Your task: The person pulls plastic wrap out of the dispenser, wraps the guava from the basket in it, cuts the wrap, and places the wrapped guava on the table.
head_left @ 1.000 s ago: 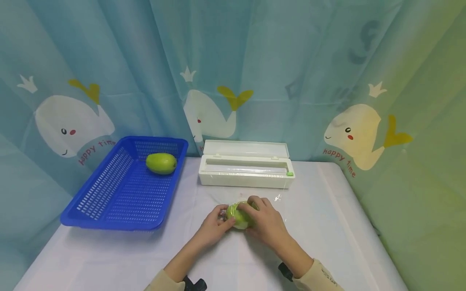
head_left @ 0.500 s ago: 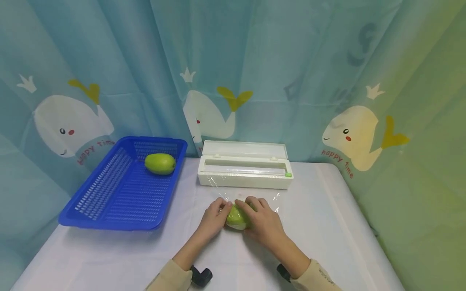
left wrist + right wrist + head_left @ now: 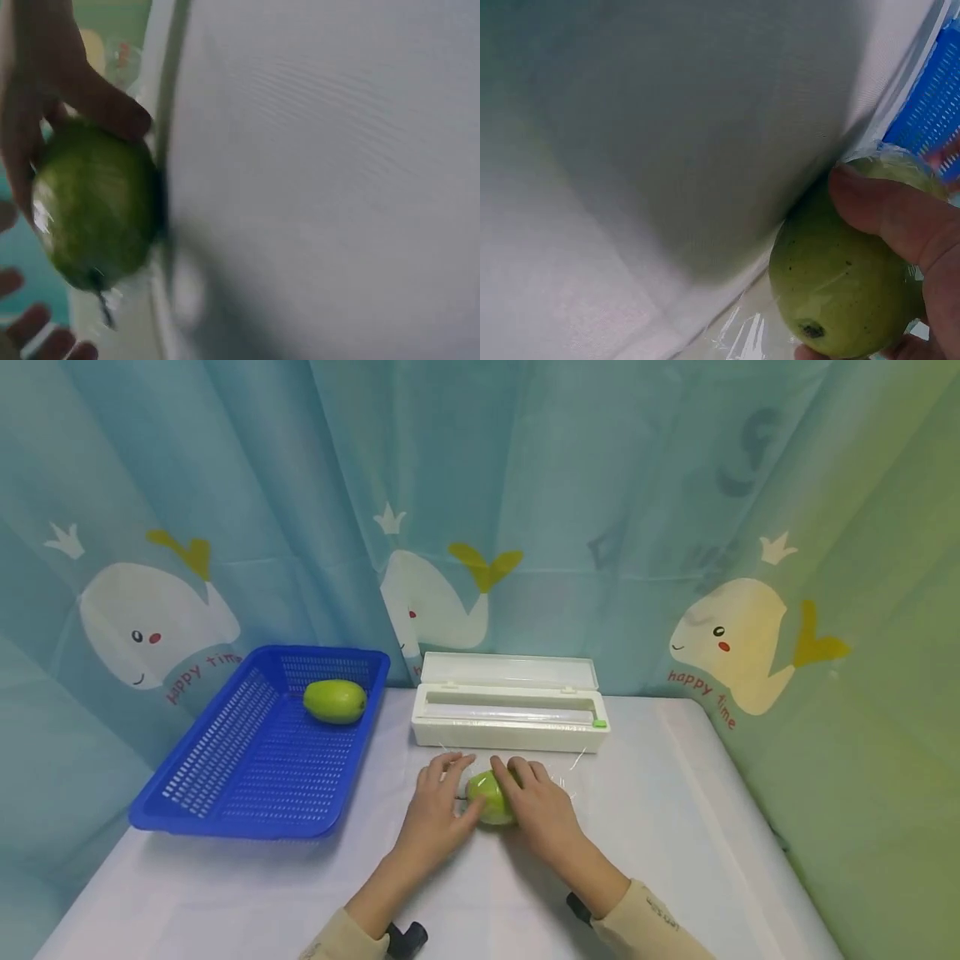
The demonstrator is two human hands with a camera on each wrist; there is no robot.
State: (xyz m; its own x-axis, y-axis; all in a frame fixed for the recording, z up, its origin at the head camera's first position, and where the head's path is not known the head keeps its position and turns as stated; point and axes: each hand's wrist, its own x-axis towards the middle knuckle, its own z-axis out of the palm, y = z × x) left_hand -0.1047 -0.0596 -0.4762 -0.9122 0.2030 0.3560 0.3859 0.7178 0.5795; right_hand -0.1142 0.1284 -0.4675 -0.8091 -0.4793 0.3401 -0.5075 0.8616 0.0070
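Note:
A green pear (image 3: 491, 799) lies on the table, partly covered in clear cling film (image 3: 744, 330). My right hand (image 3: 546, 817) grips its right part; in the right wrist view the thumb (image 3: 881, 206) presses over the film. To the left of the pear, my left hand (image 3: 429, 817) has its fingers spread and parted from the thumb. In the left wrist view, those fingertips (image 3: 30, 326) are apart from the pear (image 3: 97, 202), whose stem points towards them. Fingers on the pear's far side are partly hidden.
Behind the hands stands a white cling film dispenser (image 3: 512, 732) with its lid raised and a roll inside. At left, a blue plastic basket (image 3: 247, 828) holds another green pear (image 3: 335, 702). A patterned curtain (image 3: 585, 510) hangs behind the table (image 3: 660, 852).
My left hand has gone from pinching at the pear's left end to spread fingers beside it. The right hand keeps its grip; the pear has shifted slightly away from me.

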